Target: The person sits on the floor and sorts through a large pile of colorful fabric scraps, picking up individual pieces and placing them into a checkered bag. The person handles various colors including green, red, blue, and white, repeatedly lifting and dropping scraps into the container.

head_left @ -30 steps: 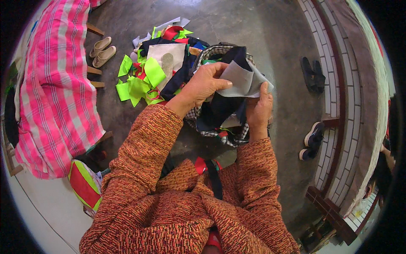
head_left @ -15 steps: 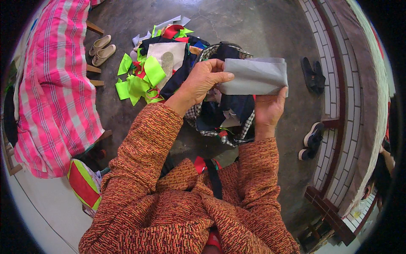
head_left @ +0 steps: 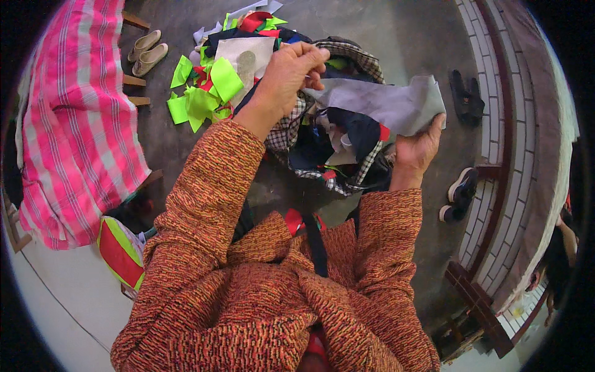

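Note:
A strip of grey cloth [head_left: 384, 102] stretches above an open checked bag [head_left: 288, 133] stuffed with dark fabric. The cloth's right end rests in my right hand [head_left: 418, 149], gripped between thumb and fingers. My left hand [head_left: 288, 74] is raised by the cloth's left end, its fingers curled into a pinch. Whatever that pinch holds, if anything, is too small to make out. Inside the bag lie dark, red and pale scraps. Just left of my left hand is a pale piece of cloth [head_left: 232, 49] with a grey oval on it.
Bright green scraps [head_left: 204, 102] and a red scrap [head_left: 253, 22] lie heaped on the floor. Beige shoes [head_left: 150, 59] stand beside a pink plaid cloth [head_left: 74, 124] over wooden legs. Black sandals [head_left: 467, 99] and dark shoes [head_left: 458, 193] line the white-brick edge at right.
The grey cloth, held folded between both hands before, now hangs longer and slack. My right hand has moved right with it; my left hand has risen and its fingers have curled in.

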A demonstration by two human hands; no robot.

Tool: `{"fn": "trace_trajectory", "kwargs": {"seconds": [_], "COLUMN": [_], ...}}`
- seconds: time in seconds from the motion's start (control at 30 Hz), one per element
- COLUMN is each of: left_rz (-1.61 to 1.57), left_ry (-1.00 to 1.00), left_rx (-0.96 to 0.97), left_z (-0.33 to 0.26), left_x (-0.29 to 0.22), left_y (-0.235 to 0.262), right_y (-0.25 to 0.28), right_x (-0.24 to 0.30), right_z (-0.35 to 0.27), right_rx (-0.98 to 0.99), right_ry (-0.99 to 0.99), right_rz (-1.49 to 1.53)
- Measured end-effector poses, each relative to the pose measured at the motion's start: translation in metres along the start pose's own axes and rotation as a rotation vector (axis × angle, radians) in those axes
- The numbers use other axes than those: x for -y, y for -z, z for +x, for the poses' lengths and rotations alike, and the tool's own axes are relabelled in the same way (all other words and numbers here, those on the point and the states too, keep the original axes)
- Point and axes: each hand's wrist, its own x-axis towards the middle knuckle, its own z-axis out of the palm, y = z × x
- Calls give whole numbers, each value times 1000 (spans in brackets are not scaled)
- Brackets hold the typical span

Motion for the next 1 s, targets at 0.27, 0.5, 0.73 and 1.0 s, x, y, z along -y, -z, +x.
{"fn": "trace_trajectory", "kwargs": {"seconds": [0.27, 0.5, 0.73, 1.0], "left_rz": [-88, -116, -84, -125], "left_ry": [-91, -99, -201, -317], "left_rx": [-100, -128, -180, -407], "left_z": [3, 0, 2, 6], "left_x": [-9, -15, -32, -70], "left_y": [13, 18, 38, 152], "right_y": [3, 2, 32, 23], "right_x": [4, -7, -28, -26], "right_z": [-24, -14, -11, -11], "right_rx": [312, 616, 638, 643], "right_ry": [-157, -608, -28, -79], "right_rz": [-190, -900, -1919, -1881]}}
